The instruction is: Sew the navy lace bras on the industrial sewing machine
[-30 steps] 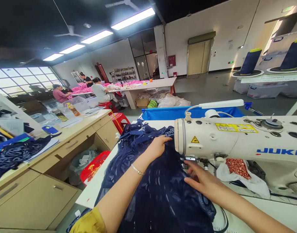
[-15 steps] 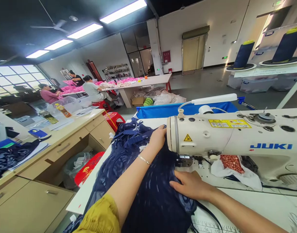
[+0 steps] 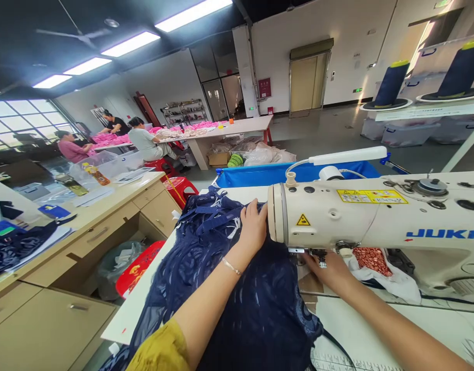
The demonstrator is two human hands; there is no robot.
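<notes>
Under machine (image 3: 322, 206), bag (image 3: 406, 289) w/ coppery bits (image 3: 372, 260), L fingers (image 3: 254, 212), R fingers (image 3: 312, 263) by fabric (image 3: 260, 299), grips unclear

Looks like a garment-sewing workshop, judging by the JUKI sewing machine (image 3: 372, 214), the cones of navy thread (image 3: 391, 85) and the navy fabric (image 3: 190, 247) heaped beside its head. Has co-workers (image 3: 146, 144) at tables (image 3: 247, 127) strewn with pink cloth (image 3: 111, 139), under bright strip lights (image 3: 130, 45).
</notes>
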